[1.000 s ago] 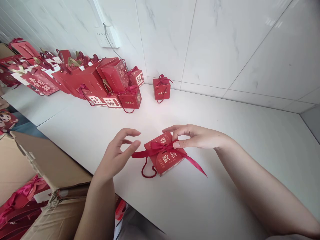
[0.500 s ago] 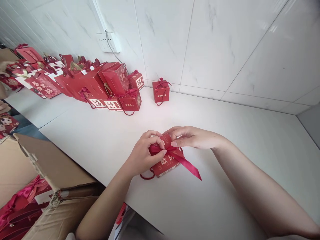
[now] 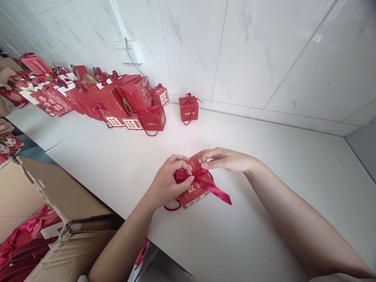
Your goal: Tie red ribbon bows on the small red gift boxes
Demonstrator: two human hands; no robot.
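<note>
A small red gift box (image 3: 196,192) with gold lettering lies on the white table (image 3: 264,211) in front of me. A red satin ribbon (image 3: 216,191) is tied across its top, one tail trailing to the right. My left hand (image 3: 169,182) pinches the ribbon at the box's left top. From the right, my right hand (image 3: 223,159) pinches the ribbon at the knot. A red cord handle loops out under the box's left side.
A row of red gift boxes and bags (image 3: 88,94) lines the tiled wall at the back left, with one single small box (image 3: 188,108) apart. A wall socket (image 3: 128,51) with a cable sits above. An open cardboard carton (image 3: 49,219) with red boxes stands at the lower left.
My left hand moved from open beside the box onto the ribbon and closed on it. The ribbon's left tail has been gathered in; the right tail has shortened slightly.
</note>
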